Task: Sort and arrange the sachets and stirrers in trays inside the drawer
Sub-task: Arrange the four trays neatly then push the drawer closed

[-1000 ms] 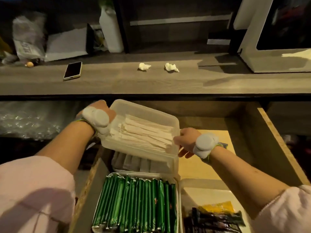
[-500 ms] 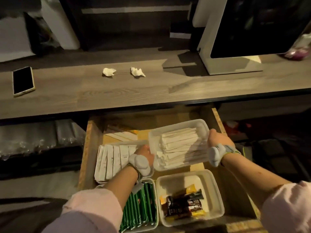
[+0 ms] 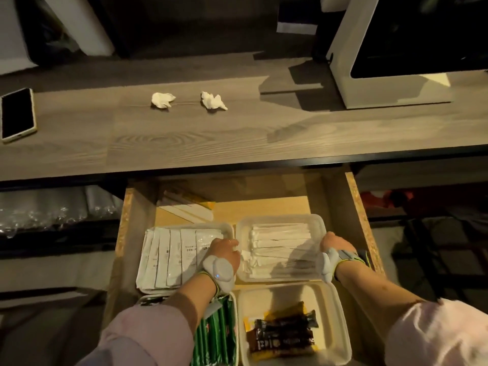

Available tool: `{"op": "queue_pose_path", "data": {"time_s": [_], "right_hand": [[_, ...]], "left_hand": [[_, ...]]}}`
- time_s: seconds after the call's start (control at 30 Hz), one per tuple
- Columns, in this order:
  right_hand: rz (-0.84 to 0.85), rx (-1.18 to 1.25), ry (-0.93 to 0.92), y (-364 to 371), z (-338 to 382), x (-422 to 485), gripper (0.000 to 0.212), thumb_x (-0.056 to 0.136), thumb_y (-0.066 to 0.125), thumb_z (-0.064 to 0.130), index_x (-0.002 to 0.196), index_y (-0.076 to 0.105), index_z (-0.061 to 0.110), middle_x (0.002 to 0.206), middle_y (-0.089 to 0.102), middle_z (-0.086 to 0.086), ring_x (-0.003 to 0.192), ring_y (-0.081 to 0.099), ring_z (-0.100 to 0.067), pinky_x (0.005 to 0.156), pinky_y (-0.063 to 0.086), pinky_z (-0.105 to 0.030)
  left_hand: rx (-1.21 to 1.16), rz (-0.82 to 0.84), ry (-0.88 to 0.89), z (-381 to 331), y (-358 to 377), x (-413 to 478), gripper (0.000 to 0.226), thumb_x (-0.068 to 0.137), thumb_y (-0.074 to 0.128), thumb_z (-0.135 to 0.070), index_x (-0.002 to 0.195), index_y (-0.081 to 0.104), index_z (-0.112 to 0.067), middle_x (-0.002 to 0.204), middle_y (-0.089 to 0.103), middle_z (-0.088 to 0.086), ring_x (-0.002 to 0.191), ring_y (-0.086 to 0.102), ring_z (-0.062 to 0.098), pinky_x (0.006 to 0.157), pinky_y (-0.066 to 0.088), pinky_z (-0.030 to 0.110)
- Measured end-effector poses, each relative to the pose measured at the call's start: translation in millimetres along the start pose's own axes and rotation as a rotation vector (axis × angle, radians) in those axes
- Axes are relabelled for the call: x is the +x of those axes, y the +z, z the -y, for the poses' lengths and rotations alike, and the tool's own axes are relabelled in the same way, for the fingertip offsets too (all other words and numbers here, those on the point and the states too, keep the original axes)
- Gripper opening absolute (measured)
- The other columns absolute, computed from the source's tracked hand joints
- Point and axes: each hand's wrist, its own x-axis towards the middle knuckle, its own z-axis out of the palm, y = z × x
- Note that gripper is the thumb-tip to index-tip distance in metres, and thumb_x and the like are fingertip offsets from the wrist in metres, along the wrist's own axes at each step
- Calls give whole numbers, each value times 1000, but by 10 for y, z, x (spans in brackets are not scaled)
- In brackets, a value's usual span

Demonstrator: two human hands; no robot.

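The left hand (image 3: pixel 224 250) and right hand (image 3: pixel 333 244) grip opposite rims of one clear plastic tray (image 3: pixel 277 220) of white paper-wrapped stirrers (image 3: pixel 280 240), whose long axes run from hand to hand. It is inside the wooden drawer (image 3: pixel 361 220), one of four trays there. The others hold white flat sachets (image 3: pixel 171 257) just left of the left hand, green stick sachets (image 3: pixel 219 336) under the left wrist, and dark brown sachets (image 3: pixel 285 335) between the forearms.

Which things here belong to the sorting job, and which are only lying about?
Job: drawer, stirrer tray held by left hand and right hand, white sachets, green sachets, dark sachets.
Lying about: phone, left tissue, right tissue, white appliance.
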Motion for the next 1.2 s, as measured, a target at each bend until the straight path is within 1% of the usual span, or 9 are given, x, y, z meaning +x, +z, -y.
{"op": "queue_pose_path", "data": {"time_s": [0.1,0.27,0.47,0.6,0.73,0.83,0.93,1.03,1.2], "right_hand": [[-53,-34,29,-72,143,32,41,98,34,16,136,41,1,137,49,-22,126,48,-37,102,41,-44],[-259,-292,-520,-221,925,-211,35,94,39,26,126,47,18,129,57,-8,118,52,-30,90,46,-39],[-34,-252,-826,250,2096,-217,46,89,54,38,132,50,24,133,54,-6,122,50,-29,99,46,-37],[-66,-254,-784,485,2517,-108,58,84,61,44,135,44,23,137,47,-10,128,41,-33,103,41,-43],[-49,-388,-712,589,2836,-87,41,93,50,29,133,44,19,136,49,-12,126,45,-34,105,35,-47],[-97,-422,-780,603,2958,-103,32,97,43,23,126,54,13,129,57,-12,120,54,-30,98,43,-40],[-109,-458,-800,663,3022,-133,29,96,43,24,120,58,16,123,61,-9,115,58,-28,93,48,-38],[-91,-489,-781,717,3031,-132,29,95,45,23,123,53,21,125,58,-7,117,55,-27,94,45,-40],[-132,-396,-796,681,2984,-89,28,96,46,24,121,57,19,120,63,-9,109,60,-29,86,50,-36]], "left_hand": [[-64,-69,-10,13,-146,34,38,94,45,-11,129,58,-13,136,55,14,121,55,30,100,46,31],[-222,-256,-64,231,-447,101,37,88,45,-1,113,65,-20,133,55,11,114,58,29,86,45,23],[-160,-335,-130,627,-821,208,49,83,49,-7,128,58,-25,139,54,3,123,54,26,103,44,30],[-163,-345,-172,773,-923,280,46,89,47,-13,130,55,-32,134,58,6,118,56,33,101,46,37],[-201,-349,-129,997,-898,324,39,87,46,-8,114,67,-28,125,65,3,113,59,30,100,47,36],[-349,-335,-119,1083,-911,353,32,83,52,-4,86,71,-29,109,69,2,104,63,27,93,50,31],[-353,-308,-106,1106,-951,412,35,84,51,-3,94,74,-27,105,71,6,104,65,26,91,51,31],[-467,-322,-86,1166,-942,478,43,73,53,-6,64,70,-44,91,73,3,91,68,29,84,56,34],[-518,-337,-122,1218,-921,495,41,75,51,-3,58,67,-36,92,74,-1,86,68,23,83,57,35]]}}
